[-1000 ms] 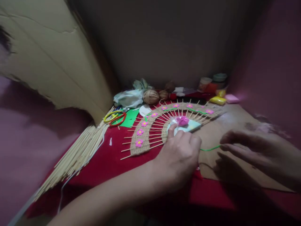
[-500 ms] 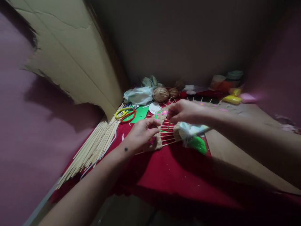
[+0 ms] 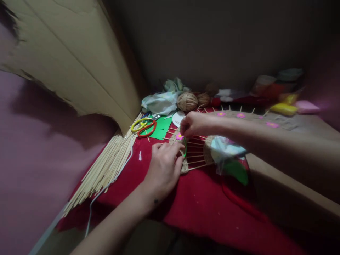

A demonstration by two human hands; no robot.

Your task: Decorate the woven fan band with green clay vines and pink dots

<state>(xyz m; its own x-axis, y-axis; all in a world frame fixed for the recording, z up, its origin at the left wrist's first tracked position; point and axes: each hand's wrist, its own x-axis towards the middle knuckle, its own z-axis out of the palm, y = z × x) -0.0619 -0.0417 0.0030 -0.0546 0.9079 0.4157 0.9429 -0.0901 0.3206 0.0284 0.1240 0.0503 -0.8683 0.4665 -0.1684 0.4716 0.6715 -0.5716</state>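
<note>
My left hand (image 3: 165, 164) lies over the near part of a woven twine piece (image 3: 177, 139) on thin sticks, its fingers bent and closed at a thin green strand (image 3: 185, 148). The strand runs up towards my right hand (image 3: 191, 124), whose fingers are pinched together just above the weave and seem to hold its upper end; the fingertips are partly hidden. A pink flower (image 3: 180, 136) with a yellow middle sits on the weave between my hands. Bare sticks (image 3: 196, 150) span to a second woven band (image 3: 208, 150) at the right.
Scissors (image 3: 146, 128) with yellow and red handles lie on green sheets (image 3: 162, 128). Many thin sticks (image 3: 106, 173) line the left edge of the red cloth (image 3: 196, 205). Twine balls (image 3: 187, 101) stand behind. Cardboard (image 3: 79, 60) leans at left; a green packet (image 3: 236, 171) lies right.
My left hand has moved right and turned over the weave, fingers lower on it. My right hand stays pinched near the weave's upper part. The view has shifted slightly.
</note>
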